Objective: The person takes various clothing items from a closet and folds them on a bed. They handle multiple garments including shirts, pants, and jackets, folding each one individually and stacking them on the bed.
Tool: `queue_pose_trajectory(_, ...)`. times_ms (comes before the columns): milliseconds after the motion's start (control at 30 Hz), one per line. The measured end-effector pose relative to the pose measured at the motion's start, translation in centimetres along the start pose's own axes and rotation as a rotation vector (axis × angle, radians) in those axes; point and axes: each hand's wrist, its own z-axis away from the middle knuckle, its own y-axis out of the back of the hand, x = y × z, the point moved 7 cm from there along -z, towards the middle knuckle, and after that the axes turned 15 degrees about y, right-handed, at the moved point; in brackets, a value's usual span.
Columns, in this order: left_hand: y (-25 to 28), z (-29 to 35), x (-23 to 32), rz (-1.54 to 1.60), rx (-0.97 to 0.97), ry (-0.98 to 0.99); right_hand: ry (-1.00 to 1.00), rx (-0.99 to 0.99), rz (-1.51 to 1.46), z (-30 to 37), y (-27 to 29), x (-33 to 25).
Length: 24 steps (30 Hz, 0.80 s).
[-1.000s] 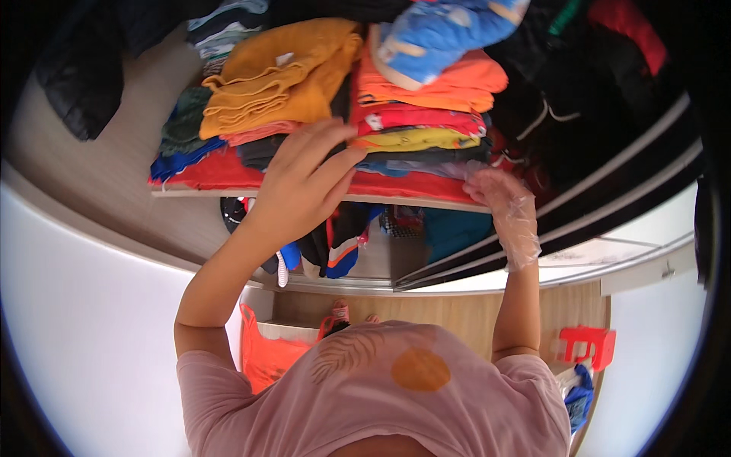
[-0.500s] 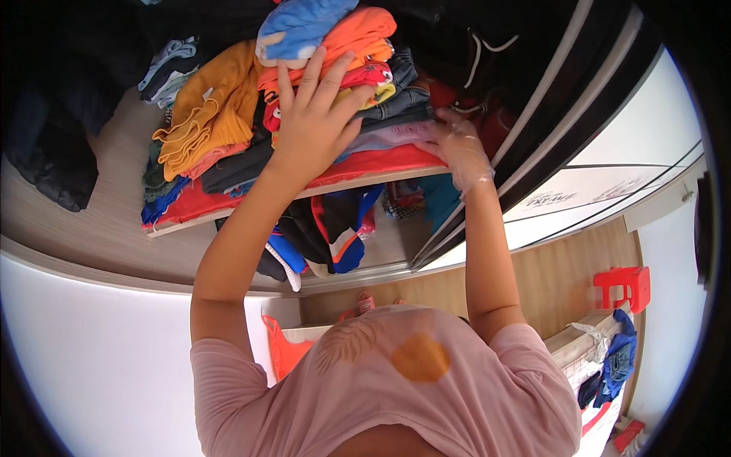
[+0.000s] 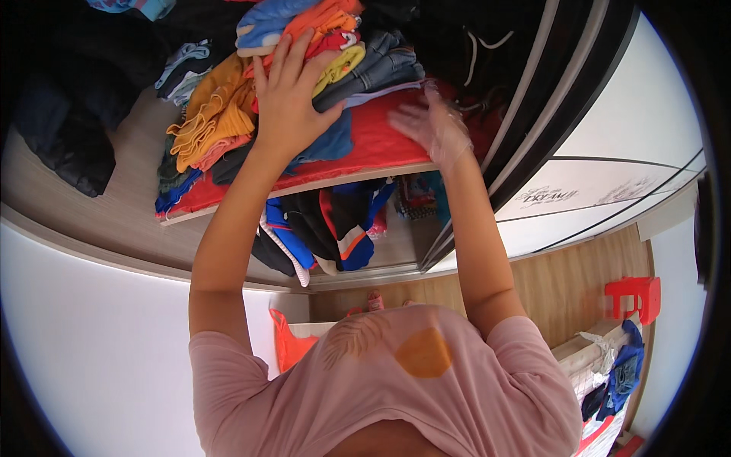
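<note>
On a wardrobe shelf, my left hand (image 3: 288, 107) lies with fingers spread against the front of a leaning stack of folded clothes. The stack has a blue garment (image 3: 263, 27) and an orange one (image 3: 324, 19) on top, with a yellow garment (image 3: 341, 70) and blue jeans (image 3: 377, 67) below. A pale lilac garment (image 3: 381, 93) shows under the jeans. To the right, my right hand (image 3: 440, 129), in a clear plastic glove, is open over a red cloth (image 3: 365, 141) spread along the shelf. Its fingers are slightly blurred. Beside my left hand sits a mustard garment (image 3: 217, 110).
Black sliding door frames (image 3: 544, 84) stand close to my right arm. Below the shelf edge (image 3: 304, 187), more clothes (image 3: 327, 228) fill a lower compartment. Dark garments (image 3: 68, 145) hang at left. A red stool (image 3: 636, 297) stands on the wooden floor at right.
The clothes stack has shifted back and left under my left hand, baring more red cloth. My right hand has come away from the lilac garment, its fingers now spread over the red cloth.
</note>
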Motion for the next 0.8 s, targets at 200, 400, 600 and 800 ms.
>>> queue_pose_trajectory(200,4.8,1.5,-2.6,0.393,-0.055,0.054,-0.153,0.085,-0.229,-2.9,-0.9,2.2)
queue_pose_trajectory(400,11.0,9.8,-22.5,0.513,0.156,1.047,-0.057,-0.02,-0.265,-3.4,0.3,3.5)
queue_pose_trajectory(600,7.5,15.4,-25.8,0.825,-0.411,1.56,-0.051,0.069,-0.207,-4.2,0.7,3.6)
queue_pose_trajectory(800,4.7,14.5,-25.4,1.127,-0.608,1.631,-0.088,0.072,-0.164,-3.5,0.1,2.9)
